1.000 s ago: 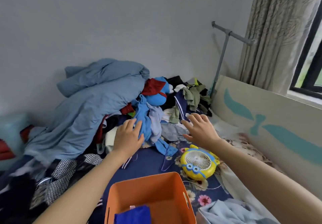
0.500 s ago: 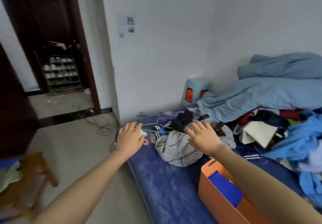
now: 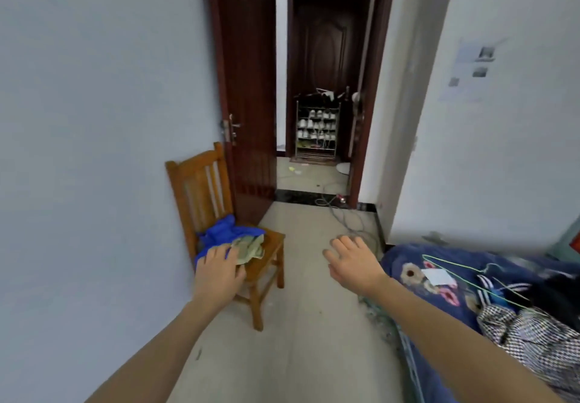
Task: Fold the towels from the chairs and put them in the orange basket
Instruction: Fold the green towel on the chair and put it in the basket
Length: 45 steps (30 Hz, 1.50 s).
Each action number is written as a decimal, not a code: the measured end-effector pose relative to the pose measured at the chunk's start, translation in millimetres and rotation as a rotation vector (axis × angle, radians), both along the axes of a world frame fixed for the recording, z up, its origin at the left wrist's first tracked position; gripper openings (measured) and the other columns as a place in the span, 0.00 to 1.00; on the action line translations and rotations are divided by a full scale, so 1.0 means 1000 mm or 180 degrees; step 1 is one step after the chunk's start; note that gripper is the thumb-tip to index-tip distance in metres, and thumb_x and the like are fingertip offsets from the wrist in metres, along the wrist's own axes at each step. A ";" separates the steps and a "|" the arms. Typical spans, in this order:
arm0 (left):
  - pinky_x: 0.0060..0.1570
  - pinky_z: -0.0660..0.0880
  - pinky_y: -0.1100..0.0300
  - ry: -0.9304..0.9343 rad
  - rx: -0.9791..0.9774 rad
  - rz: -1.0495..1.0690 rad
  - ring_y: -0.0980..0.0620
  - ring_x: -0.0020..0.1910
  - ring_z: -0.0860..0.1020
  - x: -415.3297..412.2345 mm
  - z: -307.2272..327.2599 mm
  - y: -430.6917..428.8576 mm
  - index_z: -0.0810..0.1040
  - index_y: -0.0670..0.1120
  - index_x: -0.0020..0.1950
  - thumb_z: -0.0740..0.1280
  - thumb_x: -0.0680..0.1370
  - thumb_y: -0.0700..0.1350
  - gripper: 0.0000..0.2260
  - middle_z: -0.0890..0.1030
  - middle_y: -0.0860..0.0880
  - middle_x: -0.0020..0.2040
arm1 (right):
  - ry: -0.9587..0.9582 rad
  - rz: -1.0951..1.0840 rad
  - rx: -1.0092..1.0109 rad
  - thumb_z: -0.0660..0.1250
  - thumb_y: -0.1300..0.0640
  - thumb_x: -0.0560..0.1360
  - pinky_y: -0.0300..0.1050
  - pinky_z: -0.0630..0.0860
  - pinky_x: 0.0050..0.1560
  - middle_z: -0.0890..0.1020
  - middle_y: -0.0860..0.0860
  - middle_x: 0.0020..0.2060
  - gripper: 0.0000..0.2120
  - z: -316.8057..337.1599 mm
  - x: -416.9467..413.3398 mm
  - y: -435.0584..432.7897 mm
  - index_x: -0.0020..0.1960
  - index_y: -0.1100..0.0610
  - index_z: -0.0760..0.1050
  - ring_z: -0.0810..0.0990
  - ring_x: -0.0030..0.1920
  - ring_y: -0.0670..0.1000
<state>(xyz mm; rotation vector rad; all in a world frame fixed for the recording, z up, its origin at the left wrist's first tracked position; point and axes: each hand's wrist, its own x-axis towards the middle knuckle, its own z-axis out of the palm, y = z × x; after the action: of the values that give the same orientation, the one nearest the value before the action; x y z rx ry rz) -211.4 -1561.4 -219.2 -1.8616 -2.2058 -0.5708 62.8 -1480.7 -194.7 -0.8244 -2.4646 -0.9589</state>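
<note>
My left hand point(image 3: 216, 274) is out over the near left corner of the brown slatted wooden chair point(image 3: 201, 189), which stands against the left wall. Its fingers are nearly straight and hold nothing. The fingertips lie at the near edge of the crumpled bright blue towel point(image 3: 226, 231), but I cannot tell if they touch the cloth. A crumpled pale green towel point(image 3: 249, 247) sits on the seat just right of the blue one, touching it, beside my left fingertips.

My right hand point(image 3: 353, 263) hangs over the pale tiled floor point(image 3: 301, 324), between the chair and the dark blue flowered bed point(image 3: 405, 258). Its fingers are spread and it holds nothing. It is well apart from both towels.

Both towels lie just beyond and slightly right of the left hand, so I judge that hand should take them. Neither heap has a clear long axis. The orange basket is out of view.
</note>
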 end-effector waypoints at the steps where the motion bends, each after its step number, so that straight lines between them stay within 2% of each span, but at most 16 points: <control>1: 0.32 0.77 0.53 0.0012 -0.0018 0.0165 0.42 0.37 0.81 -0.026 -0.005 -0.005 0.81 0.42 0.44 0.56 0.65 0.52 0.20 0.82 0.43 0.41 | -0.0026 0.0004 -0.0123 0.75 0.55 0.56 0.48 0.65 0.42 0.80 0.54 0.37 0.15 -0.005 -0.027 0.002 0.41 0.56 0.79 0.76 0.41 0.55; 4: 0.31 0.77 0.54 -0.0177 -0.0059 0.0372 0.42 0.36 0.81 -0.069 -0.017 -0.018 0.81 0.42 0.44 0.56 0.66 0.52 0.20 0.82 0.44 0.41 | -0.0052 0.0148 -0.0445 0.67 0.55 0.62 0.45 0.75 0.38 0.79 0.53 0.35 0.08 -0.021 -0.074 0.006 0.40 0.55 0.79 0.79 0.37 0.55; 7: 0.31 0.77 0.55 -0.0203 -0.0029 0.0453 0.43 0.36 0.81 -0.091 -0.034 -0.021 0.74 0.46 0.49 0.56 0.66 0.51 0.17 0.82 0.43 0.41 | -0.0082 0.0235 -0.0625 0.55 0.54 0.66 0.44 0.76 0.37 0.80 0.52 0.35 0.14 -0.039 -0.096 0.018 0.40 0.53 0.80 0.80 0.36 0.54; 9: 0.31 0.76 0.56 -0.0260 -0.0073 0.0471 0.44 0.36 0.81 -0.099 -0.043 -0.013 0.71 0.47 0.49 0.56 0.66 0.52 0.15 0.82 0.45 0.40 | -0.0106 0.0179 -0.0669 0.58 0.55 0.65 0.43 0.77 0.37 0.81 0.51 0.35 0.13 -0.045 -0.104 0.035 0.40 0.53 0.81 0.80 0.36 0.53; 11: 0.30 0.76 0.57 -0.0290 -0.0210 0.0550 0.44 0.34 0.81 -0.101 -0.051 0.002 0.77 0.45 0.45 0.56 0.65 0.51 0.16 0.82 0.46 0.38 | -0.0102 0.0137 -0.0757 0.60 0.55 0.63 0.43 0.77 0.37 0.81 0.51 0.35 0.11 -0.050 -0.108 0.057 0.39 0.53 0.81 0.81 0.36 0.53; 16: 0.28 0.76 0.58 -0.0283 -0.0370 0.0728 0.45 0.33 0.81 -0.097 -0.070 0.060 0.82 0.43 0.39 0.56 0.66 0.50 0.18 0.83 0.46 0.37 | -0.0098 0.0156 -0.0896 0.53 0.54 0.66 0.45 0.75 0.36 0.80 0.52 0.35 0.15 -0.065 -0.107 0.131 0.39 0.54 0.79 0.80 0.36 0.54; 20: 0.26 0.76 0.58 -0.0442 -0.0560 0.0956 0.45 0.32 0.81 -0.086 -0.090 0.125 0.81 0.44 0.41 0.56 0.67 0.52 0.17 0.82 0.46 0.36 | -0.0217 0.0190 -0.1069 0.54 0.53 0.66 0.45 0.63 0.42 0.79 0.50 0.35 0.14 -0.073 -0.104 0.203 0.38 0.53 0.78 0.79 0.36 0.53; 22: 0.26 0.76 0.57 -0.0509 -0.0628 0.1059 0.45 0.32 0.81 -0.076 -0.098 0.156 0.81 0.45 0.42 0.57 0.67 0.52 0.16 0.82 0.47 0.37 | -0.0297 0.0229 -0.1180 0.53 0.52 0.65 0.44 0.62 0.41 0.78 0.48 0.34 0.14 -0.074 -0.104 0.234 0.37 0.51 0.78 0.78 0.35 0.51; 24: 0.30 0.76 0.54 -0.0591 -0.0617 0.1113 0.43 0.36 0.81 -0.059 -0.104 0.187 0.82 0.43 0.45 0.62 0.68 0.50 0.15 0.82 0.46 0.39 | -0.0295 0.0402 -0.1291 0.53 0.52 0.64 0.43 0.62 0.41 0.78 0.48 0.34 0.15 -0.082 -0.101 0.270 0.36 0.51 0.78 0.78 0.34 0.50; 27: 0.46 0.76 0.47 -0.0906 -0.0631 0.1214 0.40 0.50 0.80 -0.039 -0.107 0.216 0.80 0.42 0.55 0.65 0.73 0.48 0.15 0.82 0.44 0.51 | -0.0448 0.0511 -0.1456 0.53 0.51 0.64 0.43 0.69 0.40 0.79 0.48 0.34 0.15 -0.093 -0.105 0.311 0.37 0.52 0.78 0.79 0.34 0.50; 30: 0.62 0.66 0.52 -0.1058 -0.0965 0.1415 0.46 0.66 0.70 -0.033 -0.121 0.239 0.70 0.46 0.68 0.61 0.78 0.49 0.19 0.72 0.48 0.66 | -0.0557 0.0560 -0.1722 0.53 0.51 0.64 0.41 0.68 0.39 0.78 0.46 0.34 0.14 -0.108 -0.113 0.343 0.36 0.50 0.77 0.78 0.34 0.49; 33: 0.64 0.63 0.57 -0.1086 -0.1158 0.1526 0.51 0.68 0.65 -0.046 -0.137 0.263 0.64 0.50 0.71 0.57 0.79 0.52 0.20 0.68 0.52 0.69 | -0.0669 0.0591 -0.1845 0.52 0.51 0.63 0.41 0.71 0.37 0.78 0.46 0.33 0.15 -0.127 -0.130 0.378 0.36 0.50 0.78 0.78 0.34 0.49; 37: 0.63 0.64 0.58 -0.1262 -0.1261 0.1751 0.51 0.67 0.67 -0.076 -0.154 0.295 0.65 0.51 0.71 0.58 0.79 0.51 0.20 0.69 0.52 0.69 | -0.0882 0.0605 -0.1903 0.65 0.50 0.61 0.39 0.74 0.33 0.78 0.47 0.32 0.07 -0.142 -0.165 0.425 0.37 0.49 0.79 0.79 0.33 0.49; 40: 0.62 0.65 0.58 -0.1432 -0.1363 0.1896 0.50 0.66 0.67 -0.109 -0.168 0.329 0.66 0.50 0.69 0.58 0.79 0.49 0.19 0.70 0.51 0.67 | -0.0986 0.0621 -0.2022 0.66 0.50 0.60 0.40 0.75 0.31 0.78 0.47 0.32 0.07 -0.153 -0.198 0.466 0.37 0.49 0.79 0.79 0.33 0.49; 42: 0.63 0.64 0.58 -0.1577 -0.1429 0.1946 0.50 0.66 0.67 -0.121 -0.170 0.345 0.67 0.50 0.69 0.58 0.79 0.50 0.18 0.70 0.51 0.68 | -0.1120 0.0572 -0.2148 0.75 0.49 0.53 0.40 0.74 0.31 0.78 0.46 0.31 0.13 -0.157 -0.211 0.484 0.36 0.48 0.79 0.79 0.32 0.48; 45: 0.64 0.64 0.58 -0.1588 -0.1459 0.1956 0.50 0.67 0.67 -0.145 -0.175 0.379 0.67 0.50 0.69 0.57 0.79 0.50 0.18 0.69 0.52 0.68 | -0.1218 0.0563 -0.2172 0.79 0.48 0.47 0.39 0.74 0.29 0.77 0.46 0.30 0.17 -0.153 -0.237 0.518 0.34 0.48 0.78 0.78 0.31 0.47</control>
<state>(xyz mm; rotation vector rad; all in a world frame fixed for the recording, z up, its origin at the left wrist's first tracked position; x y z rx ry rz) -356.5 -1182.9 -394.4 -1.1300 -3.2677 -0.4615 -174.7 -962.6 -347.5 -0.6273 -3.1959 -0.2005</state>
